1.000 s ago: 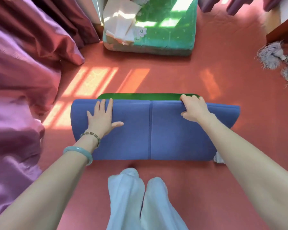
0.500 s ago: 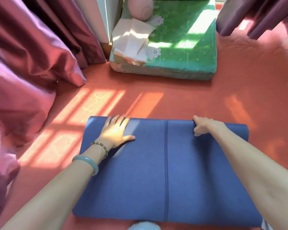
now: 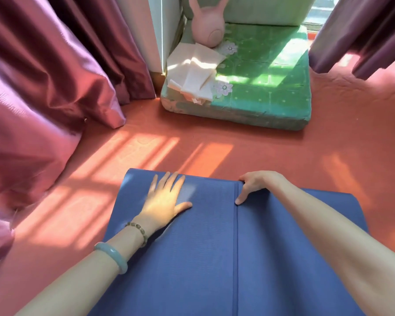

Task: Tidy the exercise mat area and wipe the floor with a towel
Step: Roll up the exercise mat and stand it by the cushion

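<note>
1. A blue exercise mat [image 3: 214, 247] is seen lying on the red floor [image 3: 214, 147], its surface crossed from near to far by a straight crease [image 3: 235, 247].
2. The left hand [image 3: 163, 201] is laid flat on the mat's far left part, its fingers [image 3: 169, 181] spread and stretched toward the far edge; nothing is gripped. The mat is probably being pressed flat here so that it does not slide or spring open.
3. The right hand [image 3: 258, 183] is placed at the far edge, just beside the crease. Its fingers are curled over that edge and the thumb is pressed on top, so the edge appears to be pinched, presumably to align or fold it. What lies under the curled fingers cannot be told.
4. The mat therefore lies directly beneath both hands and touches them, reaching back toward the wearer.
5. A pale folded cloth [image 3: 195, 71], possibly the towel, is seen on the green floor cushion [image 3: 265, 87], well apart from both hands, beside a pink rabbit-eared toy [image 3: 209, 28].
</note>
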`<state>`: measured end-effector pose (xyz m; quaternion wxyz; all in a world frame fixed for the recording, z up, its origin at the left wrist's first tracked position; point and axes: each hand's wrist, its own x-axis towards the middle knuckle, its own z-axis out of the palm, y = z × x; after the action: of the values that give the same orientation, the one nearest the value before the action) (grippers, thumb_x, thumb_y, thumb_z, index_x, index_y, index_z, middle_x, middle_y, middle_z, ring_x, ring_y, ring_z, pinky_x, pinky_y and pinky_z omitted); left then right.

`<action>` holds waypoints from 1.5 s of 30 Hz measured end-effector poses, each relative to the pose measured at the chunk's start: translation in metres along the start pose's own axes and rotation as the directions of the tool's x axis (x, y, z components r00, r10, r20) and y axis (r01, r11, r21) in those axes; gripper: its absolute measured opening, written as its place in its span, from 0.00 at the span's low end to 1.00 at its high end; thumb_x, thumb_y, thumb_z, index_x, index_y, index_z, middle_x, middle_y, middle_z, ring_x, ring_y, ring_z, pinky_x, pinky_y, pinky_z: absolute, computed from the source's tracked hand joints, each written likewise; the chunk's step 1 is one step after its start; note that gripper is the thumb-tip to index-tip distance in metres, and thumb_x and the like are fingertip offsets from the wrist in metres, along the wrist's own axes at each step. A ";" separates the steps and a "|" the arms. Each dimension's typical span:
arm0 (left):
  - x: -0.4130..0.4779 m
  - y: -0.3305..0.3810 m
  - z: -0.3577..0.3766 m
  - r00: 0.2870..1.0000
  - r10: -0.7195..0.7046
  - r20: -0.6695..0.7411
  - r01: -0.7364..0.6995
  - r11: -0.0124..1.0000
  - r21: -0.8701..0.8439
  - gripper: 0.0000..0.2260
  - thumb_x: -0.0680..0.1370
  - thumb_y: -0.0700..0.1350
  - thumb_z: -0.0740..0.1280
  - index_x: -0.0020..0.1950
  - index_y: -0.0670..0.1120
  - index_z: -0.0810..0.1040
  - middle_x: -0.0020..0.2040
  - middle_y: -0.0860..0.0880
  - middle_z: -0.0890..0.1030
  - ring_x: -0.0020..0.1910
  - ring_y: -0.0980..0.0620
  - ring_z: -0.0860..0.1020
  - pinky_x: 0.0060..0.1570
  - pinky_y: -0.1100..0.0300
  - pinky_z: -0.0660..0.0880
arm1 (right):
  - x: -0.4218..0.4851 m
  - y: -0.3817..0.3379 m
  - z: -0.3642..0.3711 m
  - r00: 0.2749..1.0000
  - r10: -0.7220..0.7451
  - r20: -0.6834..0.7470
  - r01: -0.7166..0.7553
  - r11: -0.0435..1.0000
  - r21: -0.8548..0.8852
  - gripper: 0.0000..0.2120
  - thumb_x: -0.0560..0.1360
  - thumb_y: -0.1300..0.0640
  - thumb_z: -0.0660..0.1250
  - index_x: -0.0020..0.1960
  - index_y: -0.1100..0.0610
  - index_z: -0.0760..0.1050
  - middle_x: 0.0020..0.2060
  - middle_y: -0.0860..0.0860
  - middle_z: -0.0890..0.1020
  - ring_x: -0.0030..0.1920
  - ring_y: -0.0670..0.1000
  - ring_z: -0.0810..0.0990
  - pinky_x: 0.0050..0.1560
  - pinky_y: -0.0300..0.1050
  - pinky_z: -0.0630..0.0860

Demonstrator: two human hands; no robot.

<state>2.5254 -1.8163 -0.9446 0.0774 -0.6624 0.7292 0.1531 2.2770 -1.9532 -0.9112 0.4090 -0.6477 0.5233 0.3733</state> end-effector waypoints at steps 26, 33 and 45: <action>-0.125 0.017 -0.063 0.992 -0.033 -0.123 0.012 0.986 -0.168 0.38 0.72 0.63 0.63 0.75 0.48 0.53 0.75 0.42 0.57 0.74 0.45 0.53 0.73 0.51 0.46 | -0.130 -0.002 -0.004 0.982 -0.176 -0.072 0.188 0.949 0.253 0.13 0.63 0.53 0.75 0.48 0.48 0.80 0.43 0.49 0.85 0.44 0.51 0.84 0.51 0.53 0.80; -0.176 0.047 -0.193 0.912 -0.410 -0.006 0.359 0.807 -0.469 0.40 0.73 0.53 0.70 0.77 0.45 0.50 0.77 0.42 0.50 0.76 0.43 0.52 0.72 0.50 0.54 | -0.278 0.019 -0.045 0.975 -0.118 -0.187 0.193 0.867 0.458 0.07 0.66 0.59 0.73 0.43 0.50 0.82 0.41 0.49 0.84 0.45 0.52 0.82 0.51 0.47 0.75; -0.213 0.109 -0.340 0.709 -0.303 0.636 0.546 -0.335 -0.768 0.41 0.58 0.70 0.73 0.64 0.47 0.72 0.60 0.48 0.80 0.56 0.48 0.79 0.59 0.48 0.74 | -0.494 0.073 -0.106 0.972 0.005 -0.233 0.222 0.284 0.933 0.18 0.61 0.57 0.72 0.49 0.59 0.79 0.37 0.53 0.85 0.35 0.51 0.84 0.35 0.42 0.80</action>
<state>2.4711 -1.7177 -0.5445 -0.3198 -0.6929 0.0520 0.6441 2.1258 -1.8754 -0.4298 0.6860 -0.3434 0.6330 -0.1039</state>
